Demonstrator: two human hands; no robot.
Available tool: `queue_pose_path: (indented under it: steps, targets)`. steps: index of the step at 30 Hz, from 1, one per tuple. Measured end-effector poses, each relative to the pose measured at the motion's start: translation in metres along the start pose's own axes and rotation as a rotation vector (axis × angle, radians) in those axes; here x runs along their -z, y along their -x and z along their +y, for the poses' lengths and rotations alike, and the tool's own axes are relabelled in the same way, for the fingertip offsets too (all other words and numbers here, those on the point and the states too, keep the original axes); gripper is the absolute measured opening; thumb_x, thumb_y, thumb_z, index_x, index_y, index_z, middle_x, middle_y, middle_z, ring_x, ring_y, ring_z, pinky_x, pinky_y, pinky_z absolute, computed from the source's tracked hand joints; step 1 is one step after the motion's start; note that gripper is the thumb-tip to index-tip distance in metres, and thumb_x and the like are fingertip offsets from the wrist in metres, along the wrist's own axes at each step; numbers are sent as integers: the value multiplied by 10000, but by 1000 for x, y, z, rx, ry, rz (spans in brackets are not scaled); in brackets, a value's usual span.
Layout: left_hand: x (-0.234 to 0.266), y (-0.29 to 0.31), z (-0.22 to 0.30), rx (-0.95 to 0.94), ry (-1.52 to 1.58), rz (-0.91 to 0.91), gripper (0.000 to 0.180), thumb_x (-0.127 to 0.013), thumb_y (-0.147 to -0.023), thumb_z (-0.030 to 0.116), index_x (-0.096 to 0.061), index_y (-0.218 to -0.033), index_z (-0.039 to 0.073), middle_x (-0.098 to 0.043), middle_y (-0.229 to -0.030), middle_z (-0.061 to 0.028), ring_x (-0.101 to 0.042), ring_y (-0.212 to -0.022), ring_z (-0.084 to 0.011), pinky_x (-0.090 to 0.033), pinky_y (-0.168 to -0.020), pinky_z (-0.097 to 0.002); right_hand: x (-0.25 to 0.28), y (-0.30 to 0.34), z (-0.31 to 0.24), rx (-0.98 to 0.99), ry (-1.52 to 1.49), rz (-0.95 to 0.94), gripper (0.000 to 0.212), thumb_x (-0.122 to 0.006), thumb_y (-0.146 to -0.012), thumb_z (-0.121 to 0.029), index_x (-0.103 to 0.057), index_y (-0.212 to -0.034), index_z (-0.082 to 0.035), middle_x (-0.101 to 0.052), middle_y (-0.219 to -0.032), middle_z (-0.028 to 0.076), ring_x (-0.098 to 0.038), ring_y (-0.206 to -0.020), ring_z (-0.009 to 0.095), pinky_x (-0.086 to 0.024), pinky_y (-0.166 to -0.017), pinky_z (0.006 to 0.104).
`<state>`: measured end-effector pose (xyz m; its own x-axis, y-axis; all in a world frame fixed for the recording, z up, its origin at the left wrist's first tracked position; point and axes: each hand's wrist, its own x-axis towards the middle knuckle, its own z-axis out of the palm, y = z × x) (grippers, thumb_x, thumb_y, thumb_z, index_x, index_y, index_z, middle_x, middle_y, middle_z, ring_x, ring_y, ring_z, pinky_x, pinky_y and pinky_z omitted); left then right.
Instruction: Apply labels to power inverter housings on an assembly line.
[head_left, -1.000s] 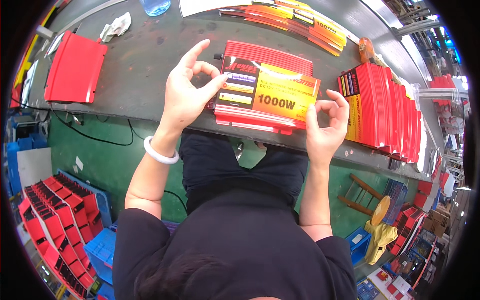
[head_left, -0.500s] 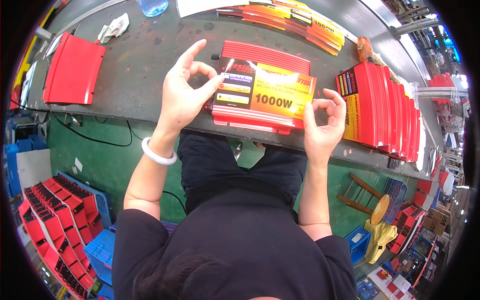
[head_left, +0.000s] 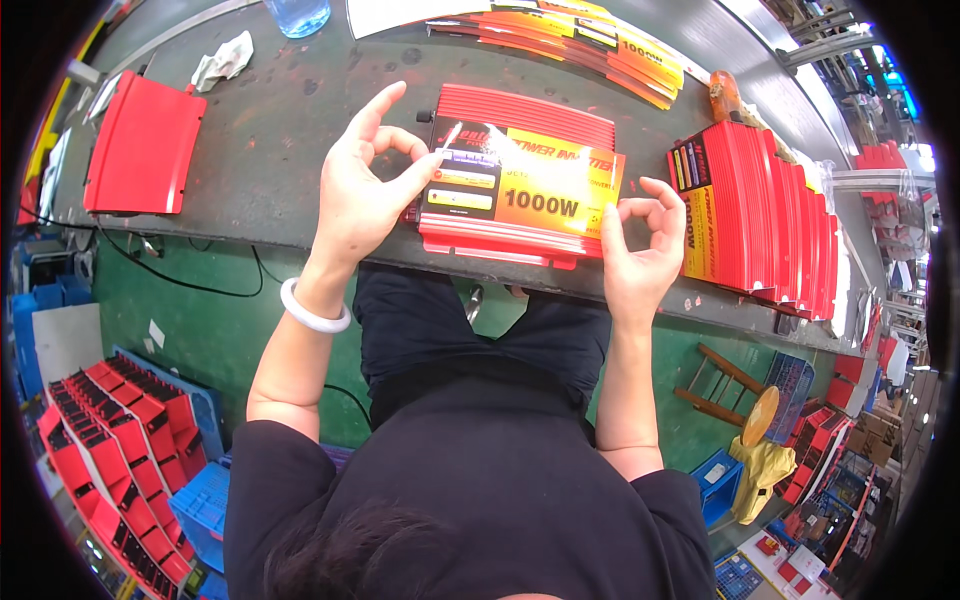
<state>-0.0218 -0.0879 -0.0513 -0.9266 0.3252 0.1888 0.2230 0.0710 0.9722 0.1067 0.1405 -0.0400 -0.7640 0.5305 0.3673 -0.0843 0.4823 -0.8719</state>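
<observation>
A red power inverter (head_left: 530, 106) with a ribbed metal case lies on the workbench in front of me. Over its top face is a glossy yellow, black and red label (head_left: 545, 190), which hides most of the case. My left hand (head_left: 362, 195) pinches the label's left edge between thumb and index finger, the other fingers raised. At the opposite edge, my right hand (head_left: 642, 248) holds the label between thumb and curled fingers. Whether the label's underside touches the case all over, I cannot tell.
Right of me stands a row of red inverters (head_left: 765, 215), the nearest bearing a label. More labels (head_left: 590, 50) lie fanned at the back. A red case (head_left: 145, 145), crumpled tissue (head_left: 222, 62) and a blue-tinted container (head_left: 298, 14) are on the dark bench (head_left: 270, 150).
Both hands keep their pinch on the label. The glare on its surface has shifted, and the hands and label sit slightly further left in view.
</observation>
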Motion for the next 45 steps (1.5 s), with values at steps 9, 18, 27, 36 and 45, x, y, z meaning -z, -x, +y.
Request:
queue_pose_path:
  steps: [9, 18, 27, 36, 45]
  targets:
    - [-3, 2, 7, -60, -63, 14, 712, -721, -772, 29, -407, -1409, -17, -640, -757, 6, -584, -809, -74, -406, -943, -310, 2, 2, 11, 155, 242, 46, 451, -718, -713, -19, -570, -1138, -39, -614, -755, 1, -549, -730, 174, -394, -826, 328]
    - [-9, 4, 19, -266, -302, 50, 852, -688, -724, -62, -281, -1471, -26, -590, -731, -18, -575, -736, -104, -454, -866, -268, 2, -2, -3, 327, 486, 68, 408, -728, -702, -52, -602, -1090, -53, -597, -721, -9, -576, -755, 190, -375, -830, 358]
    - [-21, 16, 43, -357, -837, 251, 805, -689, -756, 92, -309, -1460, 1, -518, -1191, -136, -467, -1162, -305, -316, -992, -447, 0, -2, -10, 345, 538, 73, 379, -710, -715, -55, -604, -1079, -68, -586, -719, -29, -583, -830, 184, -358, -865, 386]
    - [-35, 36, 42, -372, -1088, -239, 631, -608, -870, 457, -486, -1383, 112, -326, -1518, -150, -301, -1399, -353, -195, -1091, -618, 0, -3, -10, 321, 557, 51, 352, -675, -756, -70, -591, -1097, -86, -570, -704, -25, -590, -847, 193, -352, -908, 438]
    - [-38, 39, 35, -332, -1142, -163, 903, -602, -847, 542, -320, -1418, -97, -238, -1531, -246, -234, -1431, -355, -163, -1117, -594, 8, -5, -17, 222, 661, 146, 365, -672, -763, -121, -582, -1114, -80, -569, -918, 67, -556, -965, 241, -348, -898, 441]
